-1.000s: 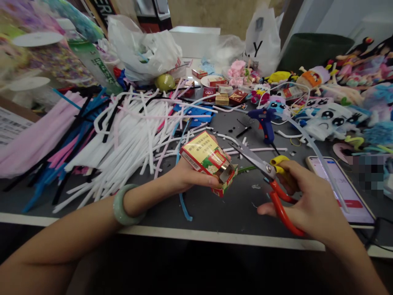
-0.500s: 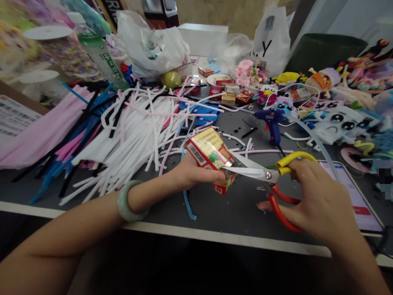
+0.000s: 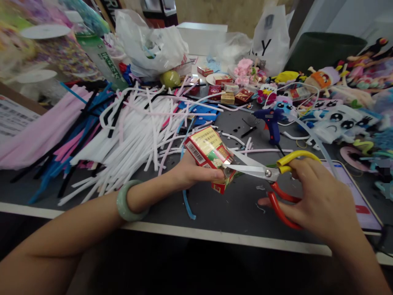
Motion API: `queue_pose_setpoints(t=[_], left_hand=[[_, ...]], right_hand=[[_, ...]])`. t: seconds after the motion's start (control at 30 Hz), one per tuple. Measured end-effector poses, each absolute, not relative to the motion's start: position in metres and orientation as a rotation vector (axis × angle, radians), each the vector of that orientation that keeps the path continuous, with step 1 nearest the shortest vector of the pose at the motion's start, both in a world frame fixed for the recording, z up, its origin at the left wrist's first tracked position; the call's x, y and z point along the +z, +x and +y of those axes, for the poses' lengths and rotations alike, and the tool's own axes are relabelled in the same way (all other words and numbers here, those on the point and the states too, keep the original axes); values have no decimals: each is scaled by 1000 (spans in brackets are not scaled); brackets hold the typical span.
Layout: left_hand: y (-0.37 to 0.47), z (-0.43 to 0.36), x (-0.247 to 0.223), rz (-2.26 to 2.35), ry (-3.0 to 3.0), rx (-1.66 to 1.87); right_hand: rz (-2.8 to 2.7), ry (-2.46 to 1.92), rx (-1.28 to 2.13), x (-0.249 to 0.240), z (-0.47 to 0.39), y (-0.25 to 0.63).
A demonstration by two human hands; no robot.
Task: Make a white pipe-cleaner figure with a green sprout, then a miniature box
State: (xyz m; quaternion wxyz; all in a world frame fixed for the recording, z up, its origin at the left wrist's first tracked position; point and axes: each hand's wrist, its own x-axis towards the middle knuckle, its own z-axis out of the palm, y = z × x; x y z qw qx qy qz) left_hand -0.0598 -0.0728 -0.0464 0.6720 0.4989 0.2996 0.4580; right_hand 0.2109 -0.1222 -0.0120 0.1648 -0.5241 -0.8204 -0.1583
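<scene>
The left hand (image 3: 194, 170) grips the red-and-yellow box (image 3: 208, 143), positioned left of the blue glue gun (image 3: 272, 123), on its near side. The right hand (image 3: 324, 194) is closed around the handles of the scissors (image 3: 267, 173), positioned directly nearer than the glue gun, blades parted

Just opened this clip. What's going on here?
A person is at a crowded table, working with both hands. The left hand holds a small red-and-yellow box, tilted. The right hand grips scissors by the handles, with their blades parted at the box's near-right end; whether they are cutting can't be told. White strips lie in a heap to the left, and a glue gun is beyond the scissors.
</scene>
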Motion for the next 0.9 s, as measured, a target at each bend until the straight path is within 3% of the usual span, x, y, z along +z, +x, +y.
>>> queue_pose_setpoints(t=[0.9], left_hand=[[-63, -70, -48, 761, 1292, 1065]], right_hand=[[-2324, -1498, -641, -3, -130, 210]])
